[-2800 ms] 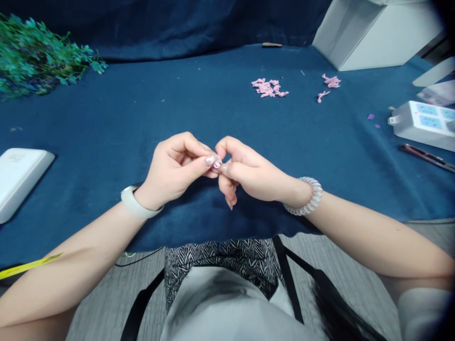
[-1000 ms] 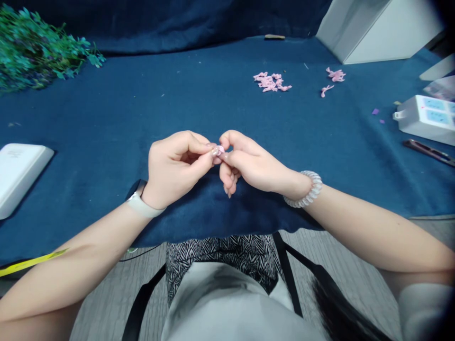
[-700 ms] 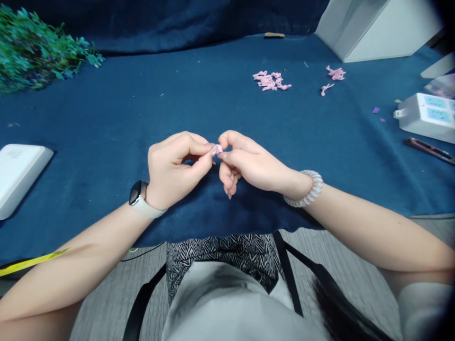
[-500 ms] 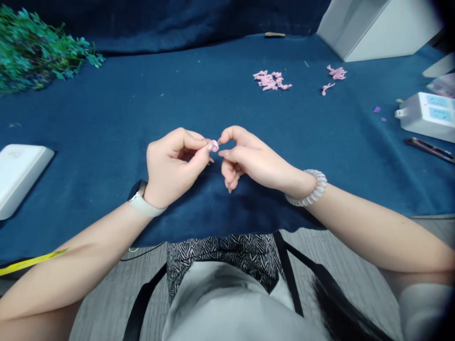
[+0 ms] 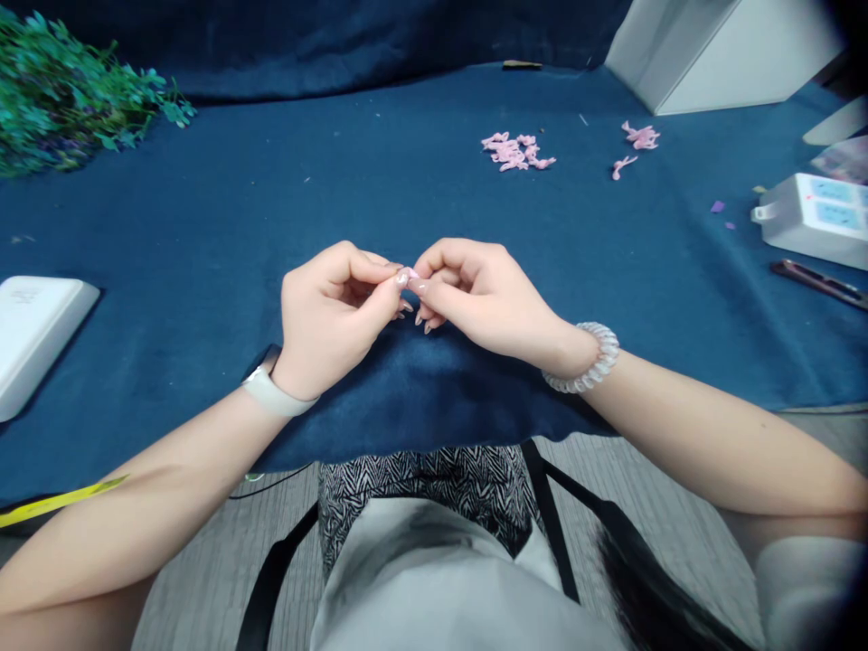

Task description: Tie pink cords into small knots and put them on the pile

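Note:
Between my two hands is a small pink piece (image 5: 411, 273), mostly covered by fingertips; its kind is too small to make out. My left hand (image 5: 339, 307) is closed, pinching it between thumb and forefinger. From the other side, my right hand (image 5: 475, 294) is closed on the same piece with thumb and index fingertip. Both hands are held just above the blue cloth (image 5: 380, 199), near the table's front edge. Farther back lies a small pile of pink knotted pieces (image 5: 515, 152), with a smaller pink cluster (image 5: 641, 136) and a single pink piece (image 5: 624, 166) to its right.
Green leafy plants (image 5: 74, 95) fill the back left, and a white flat device (image 5: 41, 334) lies at the left edge. A white box-like object (image 5: 725, 59) stands back right. A white power strip (image 5: 814, 217) and a dark slim tool (image 5: 820, 283) lie at the right.
My right thumb and index finger, apart beside the pink piece before, have closed on it. The right hand's other fingers have curled in. My left hand keeps its pinch.

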Motion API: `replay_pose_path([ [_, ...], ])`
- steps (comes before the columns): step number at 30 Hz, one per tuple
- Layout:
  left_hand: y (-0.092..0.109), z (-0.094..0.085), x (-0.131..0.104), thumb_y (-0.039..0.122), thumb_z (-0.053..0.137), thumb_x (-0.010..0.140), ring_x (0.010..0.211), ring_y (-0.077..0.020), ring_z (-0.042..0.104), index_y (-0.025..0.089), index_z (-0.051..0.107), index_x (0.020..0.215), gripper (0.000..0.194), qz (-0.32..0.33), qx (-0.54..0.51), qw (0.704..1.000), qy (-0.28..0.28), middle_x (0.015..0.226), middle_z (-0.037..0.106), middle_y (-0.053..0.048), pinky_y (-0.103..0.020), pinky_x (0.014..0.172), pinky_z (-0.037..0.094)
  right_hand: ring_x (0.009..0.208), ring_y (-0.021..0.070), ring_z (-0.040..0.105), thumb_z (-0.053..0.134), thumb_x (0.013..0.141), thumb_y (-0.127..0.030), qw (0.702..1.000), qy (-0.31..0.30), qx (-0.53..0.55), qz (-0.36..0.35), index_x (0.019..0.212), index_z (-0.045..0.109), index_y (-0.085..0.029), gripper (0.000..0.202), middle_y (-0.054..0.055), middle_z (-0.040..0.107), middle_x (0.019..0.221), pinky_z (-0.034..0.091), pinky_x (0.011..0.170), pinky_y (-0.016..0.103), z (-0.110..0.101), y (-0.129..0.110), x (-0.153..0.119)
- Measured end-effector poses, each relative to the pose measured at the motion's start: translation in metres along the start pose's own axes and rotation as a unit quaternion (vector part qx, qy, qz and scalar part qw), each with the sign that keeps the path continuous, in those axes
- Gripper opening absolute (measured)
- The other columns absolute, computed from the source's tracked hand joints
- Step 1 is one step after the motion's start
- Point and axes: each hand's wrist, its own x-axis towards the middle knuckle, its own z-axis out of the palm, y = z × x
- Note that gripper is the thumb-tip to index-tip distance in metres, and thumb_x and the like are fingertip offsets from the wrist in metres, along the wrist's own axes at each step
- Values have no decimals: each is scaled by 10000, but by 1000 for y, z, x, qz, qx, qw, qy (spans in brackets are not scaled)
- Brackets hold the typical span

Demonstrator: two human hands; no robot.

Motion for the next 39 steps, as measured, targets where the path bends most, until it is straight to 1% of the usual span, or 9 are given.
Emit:
replay_pose_path([
  [3, -2, -1, -1, 192, 706, 772, 641, -107, 652, 184, 628, 713, 99, 11, 31, 999, 0, 771, 693, -6, -234, 576, 542, 541, 99, 596, 599, 851, -348, 999, 19, -43, -9, 770, 562, -137, 229, 1, 618, 589, 445, 538, 216, 1, 0, -1],
  [9, -3, -3, -3, 163, 701, 769, 687, -120, 651, 204, 645, 705, 95, 77, 100, 992, -1, 743, 697, 4, -256, 624, 512, 538, 81, 534, 561, 835, -248, 987, 77, -132, -54, 717, 548, -152, 153, -25, 577, 572, 400, 548, 213, 5, -1, -3],
  [11, -3, -3, -3, 141, 706, 758, 691, -121, 654, 201, 643, 715, 97, 74, 81, 994, -4, 758, 701, 0, -254, 622, 514, 533, 78, 533, 570, 823, -241, 987, 74, -128, -57, 814, 575, -148, 94, -36, 581, 581, 399, 548, 209, 5, -1, -3],
  [14, -3, -3, -2, 122, 695, 763, 674, -117, 658, 191, 636, 730, 96, 58, 42, 997, -15, 770, 702, -6, -248, 610, 523, 523, 75, 540, 563, 825, -232, 991, 53, -112, -55, 1056, 579, -138, 249, -51, 591, 593, 411, 559, 205, 4, 0, -2],
  [15, -3, -3, -2, 122, 690, 767, 667, -115, 657, 188, 635, 731, 93, 55, 35, 998, -19, 764, 699, -5, -246, 608, 524, 522, 75, 540, 553, 831, -226, 991, 44, -110, -59, 1086, 584, -135, 273, -49, 597, 599, 414, 563, 205, 3, 0, -2],
  [20, -5, -5, -1, 176, 697, 771, 659, -114, 645, 192, 635, 710, 88, 68, 67, 995, -22, 742, 693, -3, -249, 610, 520, 535, 77, 528, 526, 856, -242, 991, 18, -113, -74, 913, 696, -120, 217, -16, 614, 610, 411, 560, 212, 2, 0, -2],
  [27, -8, -10, 1, 179, 693, 778, 688, -125, 649, 226, 631, 693, 115, 154, 120, 981, -12, 730, 693, 11, -265, 624, 517, 542, 80, 504, 549, 847, -236, 977, 101, -153, -106, 819, 730, -145, 204, -18, 606, 593, 409, 585, 215, 8, 0, -3],
  [33, -3, -11, 3, 212, 673, 802, 717, -151, 666, 248, 623, 677, 139, 160, 152, 975, -21, 743, 707, 7, -308, 666, 541, 510, 66, 436, 545, 853, -257, 955, 171, -208, -125, 668, 683, -149, 254, -30, 556, 538, 410, 596, 209, 17, -2, -6],
  [39, 0, -13, 5, 172, 650, 804, 680, -144, 670, 238, 624, 677, 146, 223, 204, 953, -20, 730, 719, -7, -278, 618, 542, 510, 74, 458, 548, 830, -240, 944, 206, -217, -136, 622, 647, -148, 248, -27, 540, 525, 419, 609, 223, 21, -1, -7],
])
